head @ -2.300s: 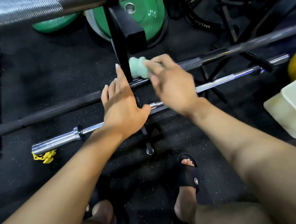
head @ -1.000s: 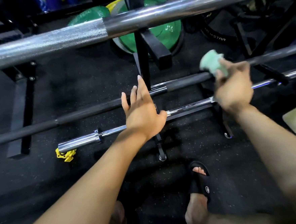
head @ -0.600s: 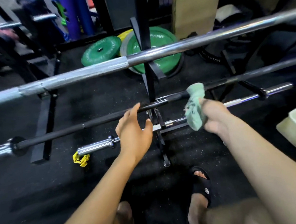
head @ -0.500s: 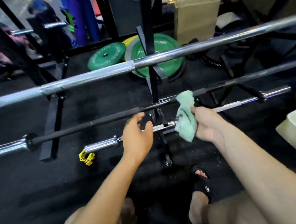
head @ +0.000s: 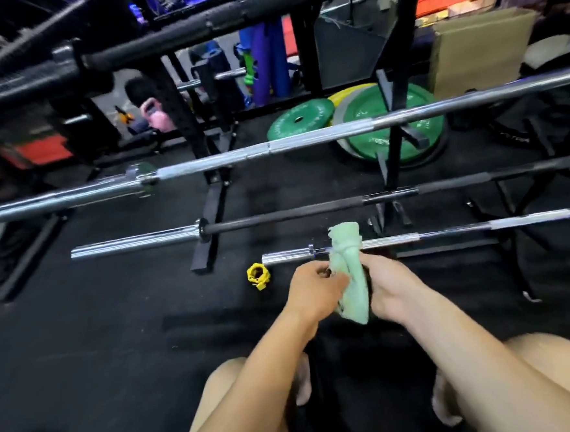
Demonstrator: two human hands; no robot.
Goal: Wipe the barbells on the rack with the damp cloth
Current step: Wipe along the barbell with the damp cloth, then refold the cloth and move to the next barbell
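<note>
Barbells lie across the black rack at three heights in the head view: a chrome one highest and farthest, a black-shafted one below it, and a short chrome one lowest and nearest. The damp cloth, pale green and bunched, is held upright between both hands, its top overlapping the lowest bar. The left hand pinches the cloth's left edge with curled fingers; the right hand grips its right side. A yellow collar lies on the dark floor just left. Green plates lean behind the rack.
</note>
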